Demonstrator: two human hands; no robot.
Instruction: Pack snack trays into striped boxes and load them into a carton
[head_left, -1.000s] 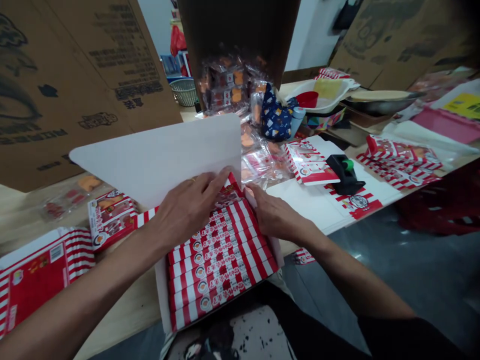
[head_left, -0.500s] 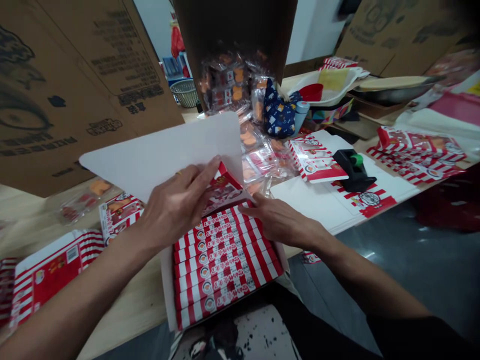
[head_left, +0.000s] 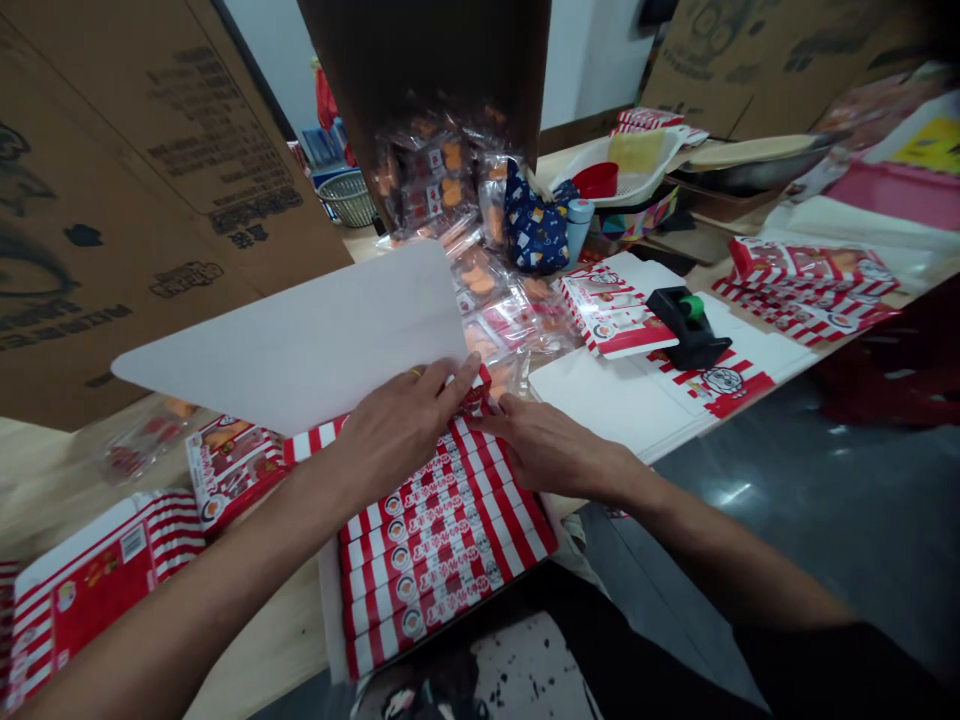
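Observation:
In front of me stands an open white carton (head_left: 337,610), its large white lid flap (head_left: 300,340) raised at the back. Inside, several slim red-and-white striped boxes (head_left: 442,560) are packed in a row, edges up. My left hand (head_left: 401,425) lies over the back of the row, fingers curled onto the top of one striped box (head_left: 476,385), which sits mostly down in the carton. At the back right corner my right hand (head_left: 551,445) pinches the carton's edge, thumb over the boxes. Its hidden fingers reach down outside.
Striped boxes (head_left: 236,465) lie at left. Bagged orange snacks (head_left: 480,290) spill from a big cardboard box. On the right are flat white card sheets (head_left: 600,400), a black tape dispenser (head_left: 686,330), more striped boxes (head_left: 814,270) and a white basket (head_left: 637,180). A tall cardboard box (head_left: 150,200) stands left.
The striped box under my left hand has gone from tilted and raised to lower in the carton. My left hand moved down and right with it; my right hand stays at the corner.

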